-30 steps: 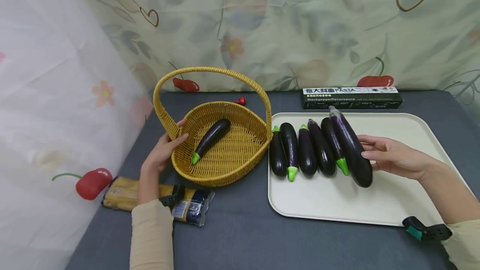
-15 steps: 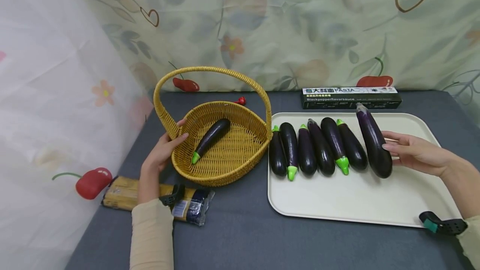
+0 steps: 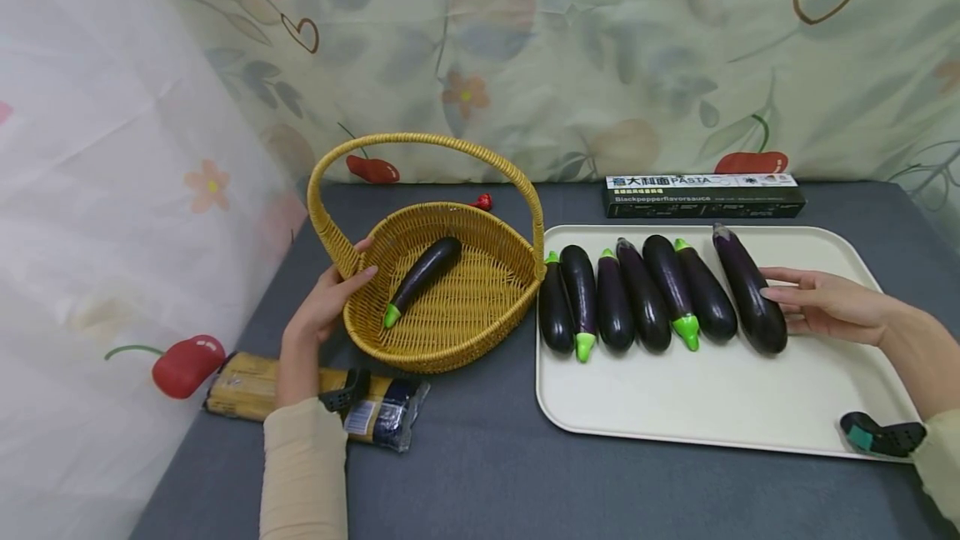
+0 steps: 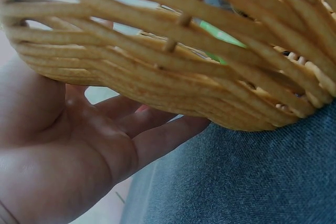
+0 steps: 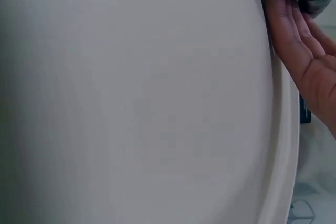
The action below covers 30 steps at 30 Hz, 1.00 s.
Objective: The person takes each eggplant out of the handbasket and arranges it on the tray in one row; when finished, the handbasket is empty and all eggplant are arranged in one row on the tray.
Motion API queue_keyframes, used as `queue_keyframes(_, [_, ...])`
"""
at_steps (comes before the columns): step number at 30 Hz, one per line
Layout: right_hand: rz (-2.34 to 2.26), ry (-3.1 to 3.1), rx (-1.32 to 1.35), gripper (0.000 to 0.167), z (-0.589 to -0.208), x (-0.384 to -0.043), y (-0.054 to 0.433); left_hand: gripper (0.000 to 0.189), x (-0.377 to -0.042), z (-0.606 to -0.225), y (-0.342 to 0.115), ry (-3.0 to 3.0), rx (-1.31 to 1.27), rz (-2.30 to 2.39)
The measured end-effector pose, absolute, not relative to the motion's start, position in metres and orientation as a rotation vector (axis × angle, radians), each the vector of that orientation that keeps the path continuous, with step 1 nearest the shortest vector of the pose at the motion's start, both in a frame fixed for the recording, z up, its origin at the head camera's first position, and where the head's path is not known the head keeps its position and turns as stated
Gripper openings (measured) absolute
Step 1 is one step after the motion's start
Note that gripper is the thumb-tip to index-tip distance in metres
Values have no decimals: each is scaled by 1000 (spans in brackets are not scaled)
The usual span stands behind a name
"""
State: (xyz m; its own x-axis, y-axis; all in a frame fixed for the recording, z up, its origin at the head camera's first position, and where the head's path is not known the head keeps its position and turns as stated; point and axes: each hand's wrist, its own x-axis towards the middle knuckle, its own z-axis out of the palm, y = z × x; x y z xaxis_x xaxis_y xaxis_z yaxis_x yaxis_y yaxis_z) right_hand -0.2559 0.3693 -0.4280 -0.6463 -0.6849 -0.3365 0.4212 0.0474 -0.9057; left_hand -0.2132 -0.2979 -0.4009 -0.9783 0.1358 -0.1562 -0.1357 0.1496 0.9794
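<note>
In the head view a yellow wicker basket (image 3: 431,361) with a tall arched handle stands left of centre, and one dark eggplant with a green cap (image 3: 424,277) lies inside it. My left hand (image 3: 324,307) holds the basket's left side by the handle's foot, thumb over the rim; the left wrist view shows its fingers under the weave (image 4: 157,66). At the right, my right hand (image 3: 840,307) grips a large purple eggplant (image 3: 750,290) between thumb and fingers, low over the white tray (image 3: 675,411). Several more eggplants (image 3: 615,311) lie side by side on the tray's left half.
Behind the tray lies a dark pasta box (image 3: 703,200). A packet of spaghetti (image 3: 243,386) rests under my left forearm, in front of the basket. A small red object (image 3: 482,202) shows behind the basket rim. Patterned cloth (image 3: 562,65) hangs along the back.
My right hand has carried the large eggplant rightward from over the row and lowered it at the row's right end, uncovering the green-capped eggplant beside it. The left hand and basket stay put.
</note>
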Motion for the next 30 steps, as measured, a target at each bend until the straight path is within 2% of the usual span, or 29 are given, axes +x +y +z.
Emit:
queue_keyframes(3, [-1608, 1690, -209, 40, -425, -258, 367, 66, -213, -400, -298, 2214, -1, 1923])
queue_keyframes(7, [-1435, 1887, -160, 66, -418, -261, 359, 66, -214, -400, -297, 2218, -2, 1928])
queue_keyframes(9, [-1376, 1935, -154, 71, -415, -262, 355, 65, -214, -400, -297, 2221, 0, 1931])
queue_keyframes(30, [-1147, 2105, -160, 72, -403, -262, 342, 65, -213, -399, -297, 2204, -36, 1932])
